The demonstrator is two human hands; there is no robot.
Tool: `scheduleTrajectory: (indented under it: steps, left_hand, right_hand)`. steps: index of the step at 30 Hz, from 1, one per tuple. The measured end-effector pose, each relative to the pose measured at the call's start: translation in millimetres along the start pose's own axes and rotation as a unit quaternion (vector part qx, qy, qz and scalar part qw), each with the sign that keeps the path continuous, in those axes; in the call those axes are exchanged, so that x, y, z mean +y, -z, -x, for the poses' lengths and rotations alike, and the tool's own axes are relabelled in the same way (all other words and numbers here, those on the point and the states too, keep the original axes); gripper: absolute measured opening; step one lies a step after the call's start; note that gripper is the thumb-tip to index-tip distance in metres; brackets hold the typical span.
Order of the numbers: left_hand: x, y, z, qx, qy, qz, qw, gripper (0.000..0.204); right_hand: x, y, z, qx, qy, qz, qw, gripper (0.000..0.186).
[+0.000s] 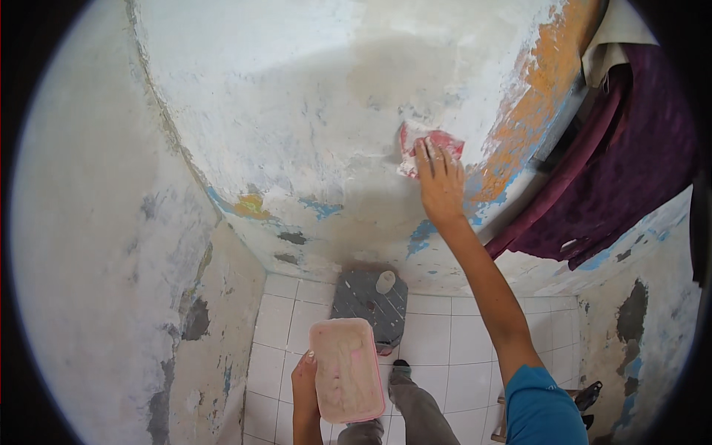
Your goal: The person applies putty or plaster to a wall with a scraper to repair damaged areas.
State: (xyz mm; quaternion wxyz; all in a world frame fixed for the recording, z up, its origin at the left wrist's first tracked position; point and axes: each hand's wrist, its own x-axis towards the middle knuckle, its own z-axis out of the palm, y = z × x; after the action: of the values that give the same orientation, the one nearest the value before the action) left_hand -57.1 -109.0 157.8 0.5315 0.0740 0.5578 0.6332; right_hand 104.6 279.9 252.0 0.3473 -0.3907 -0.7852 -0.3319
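Observation:
My right hand (443, 189) reaches up and presses a red, flat spreader (448, 142), smeared with white putty, to the wall (297, 111) in front. The fingers lie over the spreader's face and the thumb is hidden. Low in front of me, my left hand (304, 382) grips the left side of a pink rectangular tray (377, 374). Pale putty coats the inside of this tray. White and grey patches cover the wall, with orange paint (545, 70) bared on the right and bits of blue lower down.
A dark grey stool (356, 308) with a pale cup-like object (385, 282) on it stands against the wall. Purple cloth (608, 174) hangs at the right. White tiles (426, 337) cover the floor, and side walls (96, 222) close in the space.

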Motion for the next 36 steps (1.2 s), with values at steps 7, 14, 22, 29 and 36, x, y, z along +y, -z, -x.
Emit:
scheduleTrajectory:
  steps: [7,14,22,29,36]
  left_hand:
    - [-19,36,18,0.015,0.026,0.018,0.999,0.044]
    - [-11,37,39,0.035,0.044,-0.002,0.998,0.043]
    - [-8,28,45,0.018,0.019,0.017,1.0,0.042]
    - [-11,18,42,0.036,0.042,0.029,0.998,0.042]
    - [-17,1,29,-0.008,0.069,0.009,0.998,0.05]
  right_hand:
    - [-47,-5,32,-0.017,-0.043,-0.244,0.969,0.053]
    - [6,53,-60,0.131,-0.096,-0.143,0.976,0.059]
    - [-4,-1,34,-0.045,0.059,-0.122,0.99,0.052]
    - [66,71,-60,0.1,-0.064,0.016,0.993,0.058]
    - [55,20,36,-0.051,0.041,-0.001,0.998,0.061]
